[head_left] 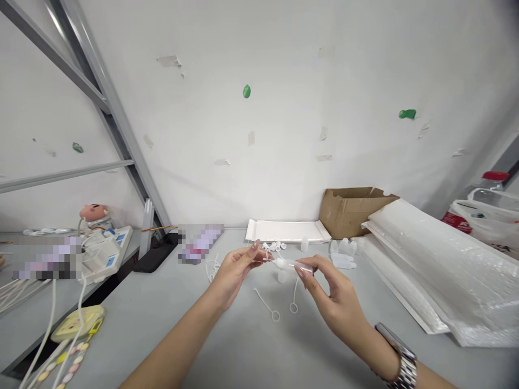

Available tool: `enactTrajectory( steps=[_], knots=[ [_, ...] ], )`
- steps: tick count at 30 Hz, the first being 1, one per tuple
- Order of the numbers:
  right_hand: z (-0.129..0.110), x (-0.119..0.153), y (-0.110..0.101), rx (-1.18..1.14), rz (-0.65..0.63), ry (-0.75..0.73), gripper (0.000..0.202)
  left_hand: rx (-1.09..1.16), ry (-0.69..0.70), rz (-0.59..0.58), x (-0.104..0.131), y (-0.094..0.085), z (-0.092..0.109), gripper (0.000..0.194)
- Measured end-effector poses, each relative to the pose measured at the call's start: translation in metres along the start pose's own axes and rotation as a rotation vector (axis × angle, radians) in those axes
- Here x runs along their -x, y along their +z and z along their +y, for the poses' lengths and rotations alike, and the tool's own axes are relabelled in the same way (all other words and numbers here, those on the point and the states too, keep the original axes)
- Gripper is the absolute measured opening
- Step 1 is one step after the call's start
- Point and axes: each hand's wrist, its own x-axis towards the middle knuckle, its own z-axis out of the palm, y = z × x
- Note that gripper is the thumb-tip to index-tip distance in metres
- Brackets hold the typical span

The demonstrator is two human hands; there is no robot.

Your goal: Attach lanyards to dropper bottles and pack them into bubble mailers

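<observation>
My right hand grips a small translucent squeeze bottle by its body. The bottle lies nearly level, its white nozzle pointing left. My left hand is closed in a pinch at the nozzle tip, on a small white plastic piece whose exact shape is partly hidden by the fingers. Beneath the hands, a white strap with a ring end and another ring strap rest on the grey table. Another small bottle shows just under the held one.
Several white caps and a standing bottle are behind my hands. More bottles lie to the right, beside bubble-wrap mailers and a cardboard box. White straps, a black phone-like slab and a power strip are leftward.
</observation>
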Motion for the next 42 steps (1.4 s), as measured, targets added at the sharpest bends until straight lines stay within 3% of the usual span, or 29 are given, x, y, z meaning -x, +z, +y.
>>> enactTrajectory(
  steps=[3, 7, 34, 37, 42],
  knots=[
    [0.001, -0.001, 0.001, 0.010, 0.015, 0.032, 0.016, -0.267, 0.180, 0.091, 0.004, 0.004, -0.001, 0.031],
    [0.003, -0.002, 0.002, 0.011, -0.008, 0.046, 0.018, -0.425, 0.337, 0.066, 0.010, 0.009, -0.003, 0.023],
    [0.007, -0.002, 0.006, -0.038, -0.039, 0.126, 0.025, -0.390, 0.293, 0.010, 0.009, 0.012, -0.008, 0.023],
    [0.007, -0.002, 0.009, -0.130, -0.066, 0.210, 0.029, -0.332, 0.270, 0.045, 0.010, 0.014, -0.007, 0.026],
    [0.009, -0.002, 0.015, -0.234, -0.081, 0.317, 0.036, -0.276, 0.207, 0.207, 0.009, 0.015, -0.005, 0.035]
  ],
)
